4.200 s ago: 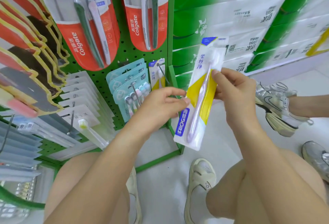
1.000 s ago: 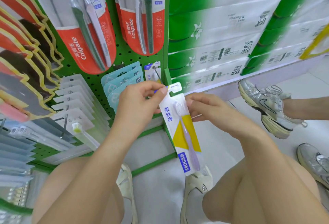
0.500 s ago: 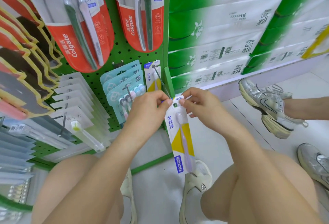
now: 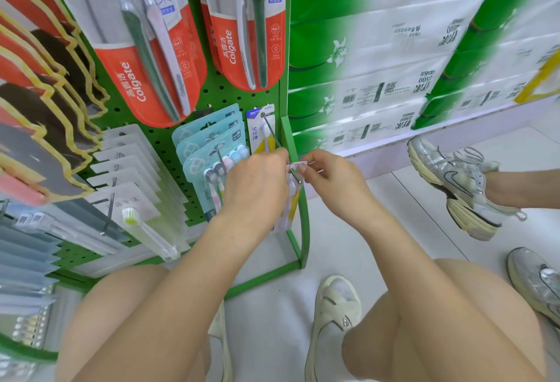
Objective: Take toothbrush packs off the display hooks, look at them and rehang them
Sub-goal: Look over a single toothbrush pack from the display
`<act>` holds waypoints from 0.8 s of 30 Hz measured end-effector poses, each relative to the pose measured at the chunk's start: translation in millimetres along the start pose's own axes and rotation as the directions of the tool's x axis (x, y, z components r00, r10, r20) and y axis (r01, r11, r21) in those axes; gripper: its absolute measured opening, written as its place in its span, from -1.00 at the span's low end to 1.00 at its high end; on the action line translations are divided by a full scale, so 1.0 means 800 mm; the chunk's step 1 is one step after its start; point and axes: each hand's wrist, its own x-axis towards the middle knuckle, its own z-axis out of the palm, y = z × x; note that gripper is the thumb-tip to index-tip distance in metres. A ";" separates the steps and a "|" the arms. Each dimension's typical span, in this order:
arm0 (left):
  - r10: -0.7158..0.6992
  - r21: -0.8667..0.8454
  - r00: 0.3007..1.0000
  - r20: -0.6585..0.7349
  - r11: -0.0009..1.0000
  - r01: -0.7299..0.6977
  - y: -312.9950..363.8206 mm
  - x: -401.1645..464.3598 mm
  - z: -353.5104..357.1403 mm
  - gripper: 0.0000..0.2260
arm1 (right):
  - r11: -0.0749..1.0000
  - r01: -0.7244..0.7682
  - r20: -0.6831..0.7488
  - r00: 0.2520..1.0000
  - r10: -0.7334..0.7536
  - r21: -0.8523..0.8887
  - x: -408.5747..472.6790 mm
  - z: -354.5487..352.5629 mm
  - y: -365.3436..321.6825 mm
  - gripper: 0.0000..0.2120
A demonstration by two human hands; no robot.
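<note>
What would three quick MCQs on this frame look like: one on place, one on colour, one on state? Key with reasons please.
1. Where is the top of the yellow-and-white toothbrush pack?
A. At the tip of the metal hook
B. On the floor
C. On the tissue packs

2. What colour is the pegboard rack?
A. Blue
B. Green
C. Black

3. What are the hands doing?
A. Both hang idle
B. Only one touches the pack
C. Left hand and right hand both pinch the pack's header

Key:
1 A, the header sits at the hook's end, between the fingertips.
2 B, the perforated panel and its frame are green.
3 C, fingertips of both hands meet at the header, one on each side.
</note>
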 end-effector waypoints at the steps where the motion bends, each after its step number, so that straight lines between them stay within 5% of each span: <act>1: -0.005 0.023 1.000 0.003 1.000 0.005 0.000 0.002 -0.002 -0.89 | 1.000 -0.005 -0.009 1.000 0.006 0.015 0.003 0.001 -0.001 -0.88; 7: -0.002 0.153 1.000 -0.029 0.988 0.006 -0.004 0.016 -0.009 -0.87 | 0.990 -0.007 -0.066 0.998 0.016 0.142 0.019 0.015 -0.002 -0.86; 16: -0.009 0.086 1.000 -0.017 0.996 0.010 -0.017 0.036 -0.009 -0.83 | 0.966 0.006 -0.160 0.987 0.036 0.258 0.054 -0.028 -0.025 -0.88; 24: 0.014 0.037 1.000 -0.016 0.999 -0.013 -0.019 0.037 -0.014 -0.83 | 0.983 0.112 -0.069 0.990 -0.123 -0.148 0.128 -0.017 -0.055 -0.81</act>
